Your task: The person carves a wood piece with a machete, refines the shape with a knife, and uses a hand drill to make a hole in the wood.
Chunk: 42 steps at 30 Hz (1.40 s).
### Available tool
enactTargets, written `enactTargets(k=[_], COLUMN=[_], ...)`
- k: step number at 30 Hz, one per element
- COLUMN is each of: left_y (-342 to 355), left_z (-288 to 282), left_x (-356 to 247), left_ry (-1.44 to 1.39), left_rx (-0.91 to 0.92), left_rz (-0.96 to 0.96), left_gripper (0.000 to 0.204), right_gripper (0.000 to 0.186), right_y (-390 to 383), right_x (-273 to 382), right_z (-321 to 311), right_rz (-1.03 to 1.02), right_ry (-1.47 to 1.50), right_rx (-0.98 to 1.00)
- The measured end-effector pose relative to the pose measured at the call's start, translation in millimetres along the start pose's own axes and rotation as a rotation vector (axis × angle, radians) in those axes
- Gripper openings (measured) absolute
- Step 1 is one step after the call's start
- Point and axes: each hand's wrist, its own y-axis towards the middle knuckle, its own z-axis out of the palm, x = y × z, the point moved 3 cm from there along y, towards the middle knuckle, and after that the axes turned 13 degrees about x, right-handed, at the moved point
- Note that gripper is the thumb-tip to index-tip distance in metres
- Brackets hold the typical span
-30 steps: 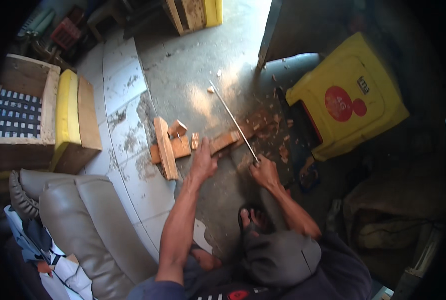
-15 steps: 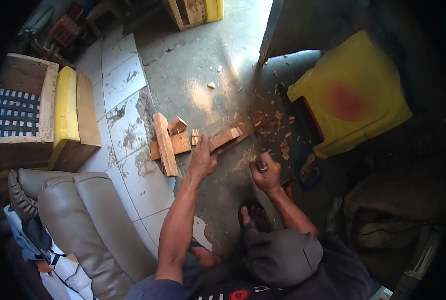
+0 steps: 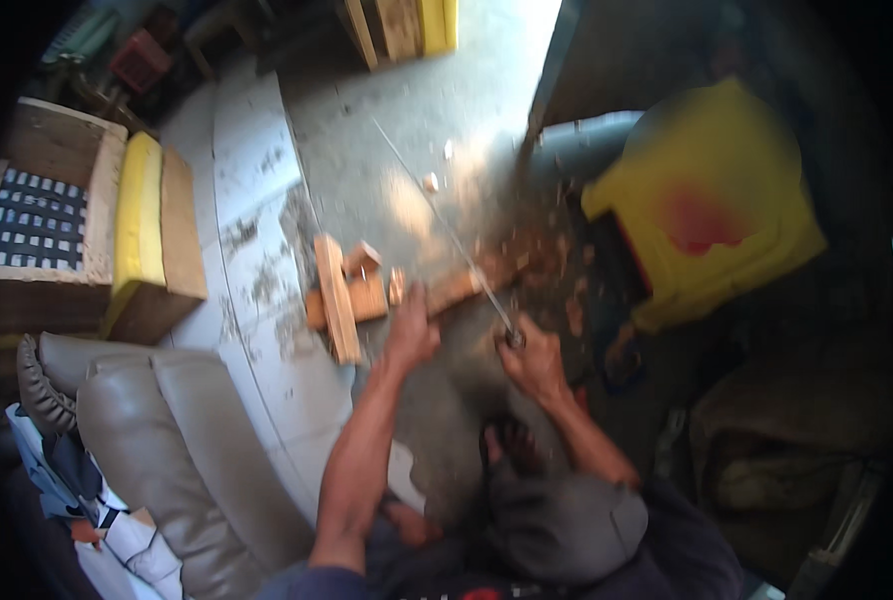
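My left hand (image 3: 412, 335) is closed on the near end of a wooden plank (image 3: 455, 287) lying on the floor. My right hand (image 3: 535, 355) grips the handle of a long, thin metal blade (image 3: 429, 207), which slants up and left across the plank. Left of the plank, several short wood blocks (image 3: 338, 305) lie crossed and piled by the edge of the tiles. Small chips and shavings (image 3: 574, 315) are scattered to the right of the plank. Motion blurs the picture, so the blade's exact shape is unclear.
A beige padded cushion (image 3: 187, 440) fills the lower left, behind wooden frames with yellow foam (image 3: 137, 215). At right are a yellow plastic stool or table (image 3: 787, 230), a dark upright panel (image 3: 612, 55) and a brown covered bulk (image 3: 767, 400). My feet are below my hands.
The blade has moved back and forth and now reaches farther up-left. My right hand has dropped slightly, my left still holds the plank. The view has shifted slightly and is blurrier.
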Motion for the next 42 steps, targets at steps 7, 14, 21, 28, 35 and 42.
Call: enactTargets(k=[7, 14, 21, 28, 35, 42], left_y=[5, -1, 5, -10, -1, -9], left_z=[-1, 1, 0, 8, -4, 1], left_x=[8, 8, 11, 19, 14, 15], left_ry=[-0.18, -0.347, -0.256, -0.317, -0.257, -0.367], left_rx=[0.04, 0.089, 0.12, 0.104, 0.063, 0.057], left_rz=[-0.082, -0.1, -0.139, -0.16, -0.174, -0.172], left_gripper=[0.052, 0.053, 0.058, 0.055, 0.062, 0.054], right_gripper=[0.022, 0.02, 0.024, 0.025, 0.026, 0.01], right_y=[8, -12, 4, -5, 4, -30], right_x=[-7, -3, -5, 14, -24, 12], right_z=[-12, -10, -8, -15, 1, 7], right_rz=[0.234, 0.161, 0.163, 0.196, 0.263, 0.398], right_ry=[-0.058, -0.158, 0.066, 0.139, 0.083, 1.685], right_rx=[-0.061, 0.048, -0.025, 0.037, 0.068, 0.654])
